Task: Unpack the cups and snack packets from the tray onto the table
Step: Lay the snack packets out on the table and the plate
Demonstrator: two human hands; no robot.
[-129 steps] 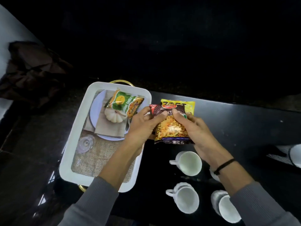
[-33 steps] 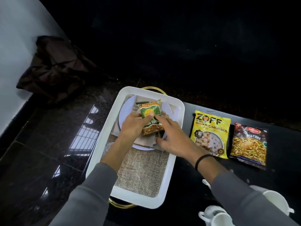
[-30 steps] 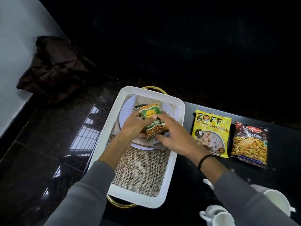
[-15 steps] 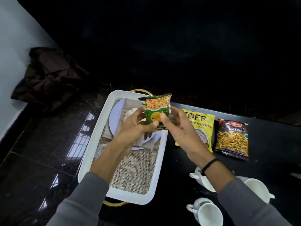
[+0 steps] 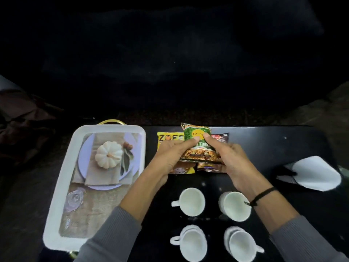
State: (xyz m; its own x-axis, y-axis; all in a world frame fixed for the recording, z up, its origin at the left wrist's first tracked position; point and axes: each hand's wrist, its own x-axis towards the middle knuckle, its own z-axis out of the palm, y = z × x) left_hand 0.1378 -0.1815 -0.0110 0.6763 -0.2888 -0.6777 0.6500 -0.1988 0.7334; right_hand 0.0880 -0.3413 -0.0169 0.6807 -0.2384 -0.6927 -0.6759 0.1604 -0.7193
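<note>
My left hand (image 5: 170, 156) and my right hand (image 5: 229, 157) both grip a green snack packet (image 5: 198, 142) above the black table (image 5: 273, 144), to the right of the tray. Under it lie a yellow packet (image 5: 166, 138) and a dark red packet (image 5: 221, 137), both partly hidden by my hands. The white tray (image 5: 62, 186) with gold handles sits at the left and shows only its printed pumpkin picture. Several white cups stand on the table near me, such as one cup (image 5: 190, 202) and another cup (image 5: 236, 206).
A white folded cloth or paper (image 5: 317, 173) lies at the table's right end. A dark brown bundle (image 5: 24, 125) rests on the floor at the far left. The table's far edge runs just behind the packets.
Both hands lifted the green packet out of the tray and carried it right, over the two packets on the table. The view has shifted right, showing more cups.
</note>
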